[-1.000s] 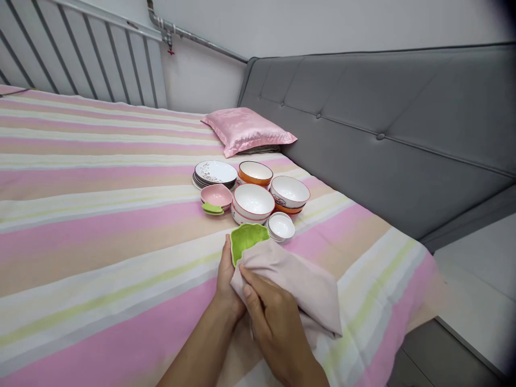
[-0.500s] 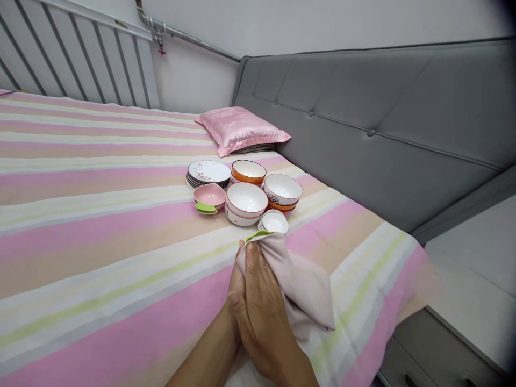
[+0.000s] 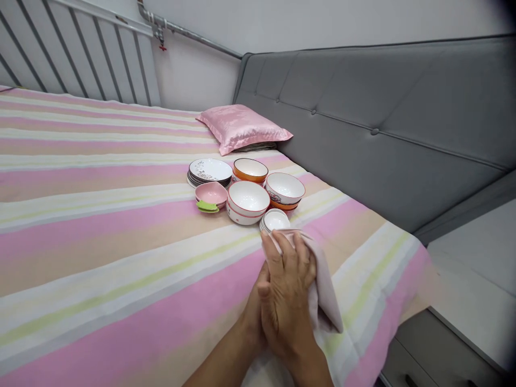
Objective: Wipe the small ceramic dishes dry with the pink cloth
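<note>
A pale pink cloth (image 3: 324, 290) is bunched at my two hands and hangs down to the right. My right hand (image 3: 288, 285) lies over it with fingers bent and pressed against the cloth. Mostly hidden behind it, my left hand (image 3: 258, 301) presses from the other side, palm toward palm. Whatever is inside the cloth is covered. Just beyond my fingertips sits a stack of small white bowls (image 3: 276, 219). Behind it are white bowls with red rims (image 3: 248, 201) and a pink bowl with a green leaf-shaped handle (image 3: 212, 194).
Farther back on the striped bedspread (image 3: 121, 258) stand a stack of dark-rimmed plates (image 3: 210, 170), an orange bowl (image 3: 250, 171) and more stacked bowls (image 3: 285, 188). A pink pillow (image 3: 244, 129) rests against the grey headboard (image 3: 382, 97). A nightstand (image 3: 475, 269) is at the right.
Both hands have shifted right with the cloth, and my right fingers have spread over it. A green edge that poked out at the top of the cloth is now hidden.
</note>
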Demonstrator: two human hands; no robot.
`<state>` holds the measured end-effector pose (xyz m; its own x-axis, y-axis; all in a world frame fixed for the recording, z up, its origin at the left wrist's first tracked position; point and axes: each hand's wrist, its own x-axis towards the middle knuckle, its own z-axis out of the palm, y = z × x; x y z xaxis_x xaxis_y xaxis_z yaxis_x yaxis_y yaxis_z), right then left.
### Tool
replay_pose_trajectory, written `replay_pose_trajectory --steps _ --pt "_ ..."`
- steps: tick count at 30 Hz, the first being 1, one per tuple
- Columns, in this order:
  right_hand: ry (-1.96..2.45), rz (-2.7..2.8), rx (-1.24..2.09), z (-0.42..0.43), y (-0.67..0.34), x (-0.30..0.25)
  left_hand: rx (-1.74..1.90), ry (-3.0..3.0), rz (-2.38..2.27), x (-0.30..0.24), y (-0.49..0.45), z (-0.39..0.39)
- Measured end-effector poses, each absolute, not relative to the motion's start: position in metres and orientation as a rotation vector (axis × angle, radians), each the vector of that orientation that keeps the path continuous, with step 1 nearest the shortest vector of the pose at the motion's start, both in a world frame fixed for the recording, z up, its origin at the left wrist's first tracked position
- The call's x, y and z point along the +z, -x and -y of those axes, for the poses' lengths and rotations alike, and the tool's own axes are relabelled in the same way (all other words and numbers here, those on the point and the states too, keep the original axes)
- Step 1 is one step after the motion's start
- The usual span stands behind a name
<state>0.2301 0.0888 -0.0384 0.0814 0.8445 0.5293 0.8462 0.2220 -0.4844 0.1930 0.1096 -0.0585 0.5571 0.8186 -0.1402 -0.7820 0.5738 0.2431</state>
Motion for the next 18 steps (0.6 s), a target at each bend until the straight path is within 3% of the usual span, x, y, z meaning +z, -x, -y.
replay_pose_trajectory --steps 4,10,18 --pt "1.622 1.720 -0.048 -0.088 -0.238 -0.033 0.768 -0.254 -0.244 -0.061 -0.186 -0.110" --pt "1.611 1.666 0.040 -0.085 -0.257 -0.029 0.830 -0.499 -0.407 -0.065 -0.180 -0.108" --pt "1.581 1.441 0.207 -0.089 -0.268 -0.036 0.854 -0.344 -0.303 -0.055 -0.176 -0.112"
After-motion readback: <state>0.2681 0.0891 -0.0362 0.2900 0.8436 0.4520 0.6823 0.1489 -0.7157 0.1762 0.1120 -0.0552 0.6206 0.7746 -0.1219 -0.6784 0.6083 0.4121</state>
